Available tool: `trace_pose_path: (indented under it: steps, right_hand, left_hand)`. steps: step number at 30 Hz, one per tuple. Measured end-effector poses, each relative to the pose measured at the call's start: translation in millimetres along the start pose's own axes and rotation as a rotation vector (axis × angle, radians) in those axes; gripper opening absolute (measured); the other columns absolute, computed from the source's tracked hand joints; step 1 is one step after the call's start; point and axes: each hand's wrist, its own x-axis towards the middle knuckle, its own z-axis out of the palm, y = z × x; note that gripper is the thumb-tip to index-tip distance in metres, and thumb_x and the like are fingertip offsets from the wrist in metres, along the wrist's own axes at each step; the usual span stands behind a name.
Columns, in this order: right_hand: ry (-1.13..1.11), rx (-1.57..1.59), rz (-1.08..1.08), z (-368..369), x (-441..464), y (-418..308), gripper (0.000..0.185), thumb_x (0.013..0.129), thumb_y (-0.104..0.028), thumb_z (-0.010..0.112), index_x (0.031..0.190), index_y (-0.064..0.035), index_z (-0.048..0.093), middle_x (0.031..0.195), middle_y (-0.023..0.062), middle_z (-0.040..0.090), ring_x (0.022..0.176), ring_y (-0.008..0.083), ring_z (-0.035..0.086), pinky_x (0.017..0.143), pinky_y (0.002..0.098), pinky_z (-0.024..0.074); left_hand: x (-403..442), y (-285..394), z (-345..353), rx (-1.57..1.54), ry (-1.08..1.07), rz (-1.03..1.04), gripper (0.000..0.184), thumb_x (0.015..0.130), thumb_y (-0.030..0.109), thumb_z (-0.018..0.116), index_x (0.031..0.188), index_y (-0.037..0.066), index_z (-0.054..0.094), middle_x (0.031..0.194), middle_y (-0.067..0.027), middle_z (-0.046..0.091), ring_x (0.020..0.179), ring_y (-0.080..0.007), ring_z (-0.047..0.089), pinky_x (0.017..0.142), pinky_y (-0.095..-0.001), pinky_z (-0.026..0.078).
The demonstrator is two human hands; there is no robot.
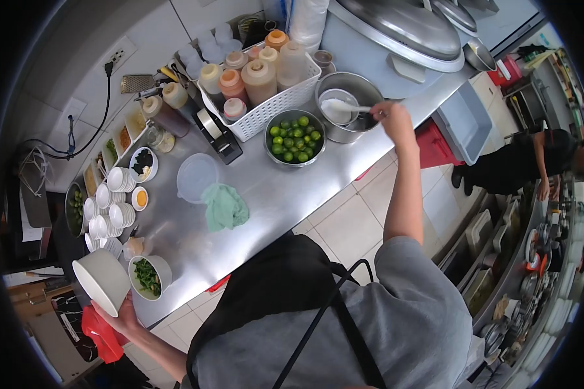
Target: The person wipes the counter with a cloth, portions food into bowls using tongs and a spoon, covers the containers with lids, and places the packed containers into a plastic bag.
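Note:
My left hand [119, 318] grips a white bowl [101, 280], tilted on its side at the table's left end. Beside it stands another white bowl [165, 275] with chopped green leaves [146, 277] in it. Far to the right, my right hand [394, 121] is closed on the handle of a pale spoon [361, 109]. The spoon's head reaches into a small round container [331, 115] with something white in it. That container sits inside a steel pot [352, 133]. A metal bowl of green limes [296, 139] stands just left of the pot.
A white basket [274, 109] of squeeze bottles and a tape dispenser [219, 137] stand at the back. A green cloth [226, 207] and a clear lid [198, 177] lie mid-table. Stacked small white cups [120, 214] are at left. Another person [512, 159] works at right.

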Motion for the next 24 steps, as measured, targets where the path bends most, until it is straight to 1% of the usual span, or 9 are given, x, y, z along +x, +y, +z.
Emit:
trace_pose_path:
  steps: [1,3,7,10,16,17,18,21,24]
  right_hand:
    - [-0.001,-0.001,0.005,-6,5,-1,0.017,0.065,0.001,0.057,0.08,-0.004,0.064,0.072,0.0153,0.061,0.067,0.0301,0.059,0.066,0.0355,0.0458]
    - [0.203,0.025,-0.024,-13,12,0,0.014,0.068,-0.001,0.057,0.08,-0.0022,0.063,0.066,0.015,0.06,0.064,0.0309,0.059,0.064,0.037,0.0457]
    - [0.24,-0.017,-0.007,-11,16,0,0.011,0.07,-0.006,0.057,0.079,-0.0036,0.063,0.07,0.0162,0.06,0.066,0.0301,0.059,0.063,0.0372,0.0453]
    - [0.231,-0.104,0.003,-1,10,-5,0.01,0.071,-0.008,0.057,0.078,-0.0058,0.063,0.071,0.015,0.06,0.067,0.0299,0.058,0.063,0.0371,0.0452]
    - [0.144,-0.101,-0.03,18,0,-13,0.009,0.068,-0.008,0.059,0.075,-0.009,0.064,0.077,0.0099,0.061,0.068,0.0283,0.058,0.063,0.036,0.0455]
    - [0.038,-0.123,0.012,22,0,-8,0.01,0.067,-0.012,0.062,0.076,-0.0098,0.064,0.087,0.0075,0.06,0.077,0.0266,0.058,0.067,0.0357,0.0454]
    - [0.041,-0.123,0.02,23,-3,-7,0.01,0.067,-0.012,0.062,0.076,-0.0098,0.064,0.087,0.0075,0.06,0.077,0.0266,0.058,0.067,0.0357,0.0454]
    - [-0.24,-0.477,0.098,18,-11,-15,0.021,0.062,-0.024,0.068,0.078,-0.0116,0.065,0.091,0.0053,0.057,0.092,0.0279,0.051,0.074,0.0372,0.0438]
    - [-0.3,-0.399,0.099,8,-4,-13,0.029,0.061,-0.029,0.069,0.081,-0.0091,0.066,0.096,0.0084,0.06,0.094,0.0299,0.051,0.08,0.0344,0.0426]
  left_hand:
    - [0,0,3,0.003,-0.001,-0.004,0.054,0.083,0.043,0.043,0.126,0.012,0.034,0.122,-0.009,0.04,0.106,-0.0251,0.042,0.081,-0.0418,0.037]
    - [1,-2,11,0.013,0.042,-0.002,0.054,0.083,0.043,0.043,0.126,0.013,0.033,0.122,-0.0085,0.04,0.107,-0.0251,0.041,0.081,-0.0426,0.037]
    - [2,-3,16,0.015,0.111,0.009,0.054,0.083,0.043,0.044,0.126,0.013,0.033,0.123,-0.0081,0.04,0.108,-0.0252,0.04,0.082,-0.0438,0.036]
    - [4,-1,6,0.02,0.014,0.006,0.053,0.083,0.042,0.044,0.126,0.013,0.034,0.124,-0.0082,0.039,0.109,-0.0254,0.04,0.082,-0.0444,0.036]
    - [14,0,-5,0.038,-0.054,-0.034,0.051,0.084,0.041,0.044,0.125,0.013,0.035,0.122,-0.0079,0.041,0.107,-0.0248,0.041,0.081,-0.0427,0.037]
    - [17,0,-5,0.033,-0.044,-0.037,0.051,0.084,0.041,0.044,0.125,0.013,0.035,0.121,-0.0079,0.042,0.106,-0.0245,0.043,0.079,-0.0415,0.038]
    - [20,0,-4,0.029,-0.034,-0.042,0.051,0.083,0.042,0.044,0.124,0.013,0.036,0.12,-0.0079,0.043,0.104,-0.0242,0.044,0.078,-0.0404,0.039]
    - [35,7,-4,0.106,-0.025,-0.04,0.05,0.083,0.042,0.044,0.124,0.013,0.036,0.119,-0.0077,0.044,0.101,-0.0238,0.046,0.076,-0.0385,0.04]
    - [41,6,24,0.115,0.074,-0.027,0.051,0.083,0.043,0.044,0.124,0.013,0.037,0.119,-0.0071,0.044,0.101,-0.0234,0.046,0.075,-0.0382,0.04]
